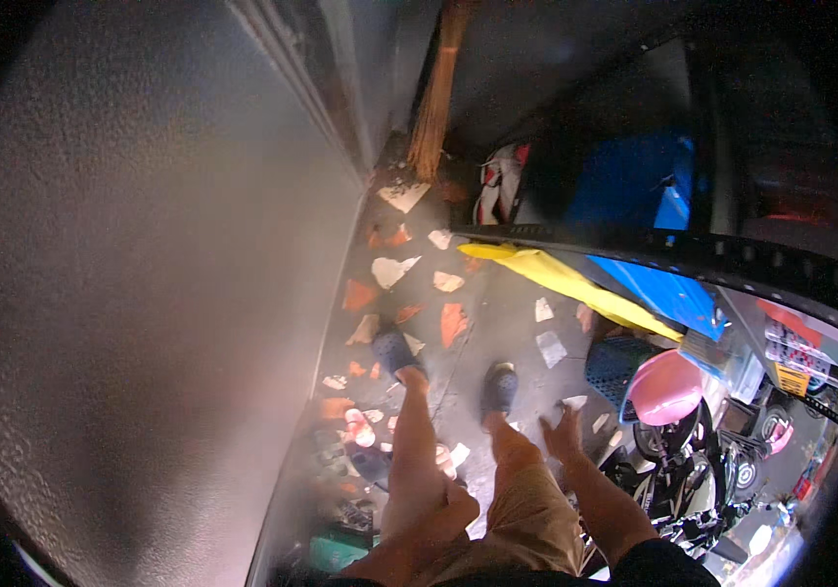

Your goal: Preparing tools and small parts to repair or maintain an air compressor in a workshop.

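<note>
Right now, a pale floor patch (pixel 573 402) is lying just beyond the fingertips of the right hand (pixel 564 432), which is hanging open beside the right lower leg with its fingers spread. On the other side, the left hand (pixel 463 504) is lying close against the left leg, its fingers seeming curled; whether it is gripping anything, I cannot tell.

Farther out, both feet are standing on the grey floor (pixel 473 333), which is showing irregular white and orange patches. The left dark clog (pixel 394 352) is pointing up and to the left, and the right dark clog (pixel 500 388) is sitting nearer the right hand. A small pink-and-white item (pixel 358 428) is lying left of the left leg.

To the right, a pink basin (pixel 666 387) is resting against a dark blue basket (pixel 616 368), with a jumble of black and shiny metal parts (pixel 678 479) spreading below. Above them, a long yellow piece (pixel 575 285) is running along under the black shelf frame (pixel 624 240), and blue sheeting (pixel 624 186) is showing behind that frame.

At the top, a straw broom (pixel 435 117) is leaning bristles-down near the corner, while a textured grey panel (pixel 155 293) is filling the left side.
</note>
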A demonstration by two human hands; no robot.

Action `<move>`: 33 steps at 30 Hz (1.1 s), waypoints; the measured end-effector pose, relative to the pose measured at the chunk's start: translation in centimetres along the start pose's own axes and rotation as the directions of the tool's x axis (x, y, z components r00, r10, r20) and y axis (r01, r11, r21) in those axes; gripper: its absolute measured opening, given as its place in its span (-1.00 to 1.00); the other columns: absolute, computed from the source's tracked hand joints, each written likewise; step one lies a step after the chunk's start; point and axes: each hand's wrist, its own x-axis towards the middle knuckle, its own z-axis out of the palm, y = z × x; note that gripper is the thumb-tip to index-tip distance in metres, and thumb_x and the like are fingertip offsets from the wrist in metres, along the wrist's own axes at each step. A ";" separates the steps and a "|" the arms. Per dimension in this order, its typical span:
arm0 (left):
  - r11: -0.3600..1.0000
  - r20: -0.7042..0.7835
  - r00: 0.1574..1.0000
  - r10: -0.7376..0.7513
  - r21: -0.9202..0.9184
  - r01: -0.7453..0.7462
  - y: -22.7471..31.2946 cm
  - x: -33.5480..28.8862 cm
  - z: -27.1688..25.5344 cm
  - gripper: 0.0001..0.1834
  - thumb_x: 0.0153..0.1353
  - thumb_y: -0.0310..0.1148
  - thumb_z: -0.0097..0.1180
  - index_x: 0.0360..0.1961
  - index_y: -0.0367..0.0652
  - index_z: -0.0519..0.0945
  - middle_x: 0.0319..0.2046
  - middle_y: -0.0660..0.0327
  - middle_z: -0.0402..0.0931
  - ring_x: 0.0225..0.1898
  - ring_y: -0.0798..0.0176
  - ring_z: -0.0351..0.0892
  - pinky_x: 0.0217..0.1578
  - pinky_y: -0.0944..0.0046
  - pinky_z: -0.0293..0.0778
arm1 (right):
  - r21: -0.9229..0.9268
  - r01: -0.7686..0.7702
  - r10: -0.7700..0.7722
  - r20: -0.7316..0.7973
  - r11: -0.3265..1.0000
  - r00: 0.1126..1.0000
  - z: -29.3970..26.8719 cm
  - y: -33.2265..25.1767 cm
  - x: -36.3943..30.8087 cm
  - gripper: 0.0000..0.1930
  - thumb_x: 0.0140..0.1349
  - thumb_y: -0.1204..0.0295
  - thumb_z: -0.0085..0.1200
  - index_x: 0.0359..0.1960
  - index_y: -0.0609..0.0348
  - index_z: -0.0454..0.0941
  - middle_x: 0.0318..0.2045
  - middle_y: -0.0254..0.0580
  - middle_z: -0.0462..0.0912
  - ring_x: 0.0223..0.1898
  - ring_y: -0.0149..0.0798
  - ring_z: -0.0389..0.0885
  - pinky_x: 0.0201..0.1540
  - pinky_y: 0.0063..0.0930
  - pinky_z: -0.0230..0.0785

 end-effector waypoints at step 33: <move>0.417 -0.707 0.449 -0.546 -0.695 -0.587 15.9 2.2 -43.6 -0.35 0.38 0.14 -0.12 0.20 -0.22 0.40 -0.01 0.12 0.51 -0.04 0.23 0.54 0.00 0.16 0.47 | -0.489 0.429 -0.641 -0.671 0.760 0.371 -29.8 -0.1 7.2 -0.70 0.01 0.55 0.04 -0.15 0.07 0.49 -0.20 -0.13 0.56 -0.09 -0.05 0.58 -0.02 -0.22 0.41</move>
